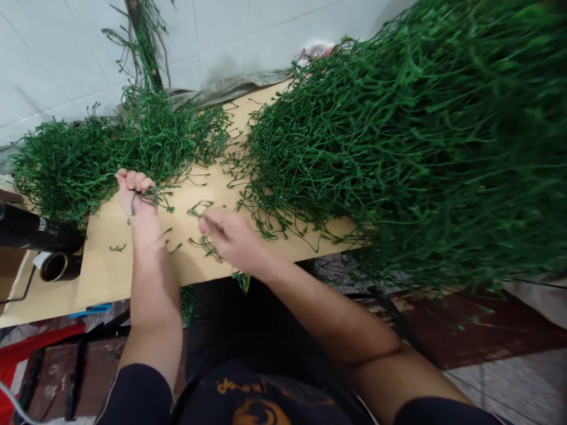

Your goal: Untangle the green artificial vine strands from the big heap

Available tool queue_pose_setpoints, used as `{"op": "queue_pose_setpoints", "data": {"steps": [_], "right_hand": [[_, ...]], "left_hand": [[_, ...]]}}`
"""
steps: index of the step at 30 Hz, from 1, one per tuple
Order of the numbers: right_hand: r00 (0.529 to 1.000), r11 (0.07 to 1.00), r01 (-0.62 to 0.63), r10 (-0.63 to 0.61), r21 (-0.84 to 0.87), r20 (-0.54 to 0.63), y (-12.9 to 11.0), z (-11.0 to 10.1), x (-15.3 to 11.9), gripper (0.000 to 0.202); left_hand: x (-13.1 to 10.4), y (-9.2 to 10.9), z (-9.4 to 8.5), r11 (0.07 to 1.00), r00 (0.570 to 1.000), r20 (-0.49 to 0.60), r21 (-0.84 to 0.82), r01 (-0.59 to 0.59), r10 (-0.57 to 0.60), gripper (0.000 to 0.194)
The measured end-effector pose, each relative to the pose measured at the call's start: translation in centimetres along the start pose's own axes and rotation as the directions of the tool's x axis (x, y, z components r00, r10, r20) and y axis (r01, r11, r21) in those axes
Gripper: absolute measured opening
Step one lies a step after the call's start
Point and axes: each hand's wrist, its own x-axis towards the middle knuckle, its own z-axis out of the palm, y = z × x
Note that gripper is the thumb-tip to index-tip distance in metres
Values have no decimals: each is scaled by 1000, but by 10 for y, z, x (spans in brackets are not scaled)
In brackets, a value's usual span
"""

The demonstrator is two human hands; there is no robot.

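My left hand (138,193) is turned palm up over the board (106,271), its fingers curled around a few thin green plastic-looking stems (165,192) that stick out to the right. Just right of it, my right hand (233,239) pinches a small forked green stem (200,207) between thumb and fingers. Loose green stem pieces (172,243) lie on the board between and below the hands. Behind my left hand spreads a low heap of green stems (88,153). A much larger heap of long green stems (354,141) rises on the right.
At the left edge lie a black vacuum bottle (39,227) and an open cylindrical container (59,267). A brown upright branch (144,41) with green stems stands against the tiled wall (221,35). Something blue (91,310) sits below the board's front edge.
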Motion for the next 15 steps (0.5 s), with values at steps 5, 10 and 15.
{"op": "queue_pose_setpoints", "data": {"steps": [5,10,15], "right_hand": [[955,966,-258,253,-17,-155,17,-2,27,22],[944,919,-319,330,-231,9,29,25,44,29],[958,923,-261,285,-282,46,31,34,47,27]], "left_hand": [[-11,-24,16,995,990,114,66,71,-78,42],[-13,-34,23,987,990,87,125,100,-111,47],[-12,-34,22,990,991,77,97,99,-107,46]]}}
